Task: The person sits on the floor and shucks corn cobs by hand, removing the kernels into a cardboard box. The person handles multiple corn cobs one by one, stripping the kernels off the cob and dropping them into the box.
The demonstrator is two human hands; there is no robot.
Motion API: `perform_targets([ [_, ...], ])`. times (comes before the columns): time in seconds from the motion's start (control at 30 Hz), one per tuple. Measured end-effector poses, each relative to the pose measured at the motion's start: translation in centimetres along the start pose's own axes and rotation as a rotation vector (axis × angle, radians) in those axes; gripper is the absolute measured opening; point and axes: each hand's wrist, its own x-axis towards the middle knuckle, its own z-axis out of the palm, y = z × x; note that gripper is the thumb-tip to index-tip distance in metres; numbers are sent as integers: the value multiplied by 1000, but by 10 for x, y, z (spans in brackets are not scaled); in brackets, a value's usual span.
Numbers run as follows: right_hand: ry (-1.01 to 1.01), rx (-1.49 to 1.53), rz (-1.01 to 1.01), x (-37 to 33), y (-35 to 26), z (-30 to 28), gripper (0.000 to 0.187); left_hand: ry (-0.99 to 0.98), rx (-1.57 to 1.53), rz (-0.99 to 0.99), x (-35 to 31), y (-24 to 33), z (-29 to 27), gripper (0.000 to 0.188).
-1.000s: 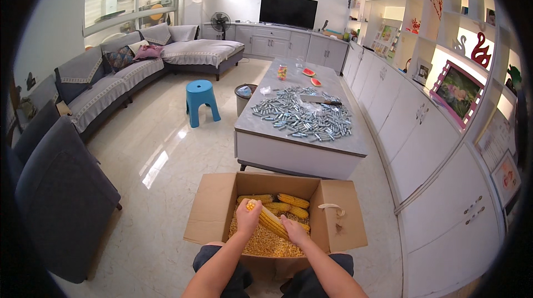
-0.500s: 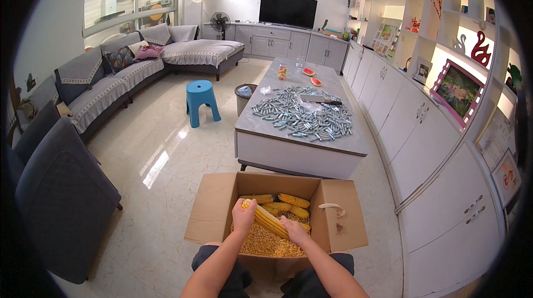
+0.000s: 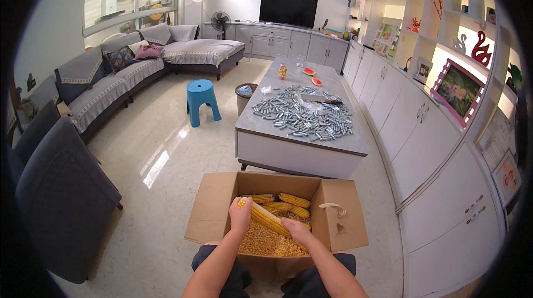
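Left hand and right hand both clamped around one corn cob. It's tilted over the cardboard box of loose kernels.

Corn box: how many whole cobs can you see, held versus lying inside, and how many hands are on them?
Held corn cob, gripped by left hand and right hand: 1
Loose cobs lying in the cardboard box: about 4
Hands on corn: 2
Total cobs visible: about 5; loose kernels uncounted.

Corn cob in both hands, over cardboard box
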Motion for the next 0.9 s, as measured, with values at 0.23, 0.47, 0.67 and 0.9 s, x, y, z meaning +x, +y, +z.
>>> perform_targets([
  [0.23,-17,10,-25,10,31,6,56,-15,39,20,-5,8,3,25],
  [0.47,64,-105,109,-5,-6,-1,56,35,168,80,-15,23,5,25],
  [0.67,55,-92,182,-1,2,-1,65,0,98,60,-18,19,6,24],
  [0.9,-27,105,-47,-9,-15,-9,53,95,-57,-84,2,-1,-3,24],
])
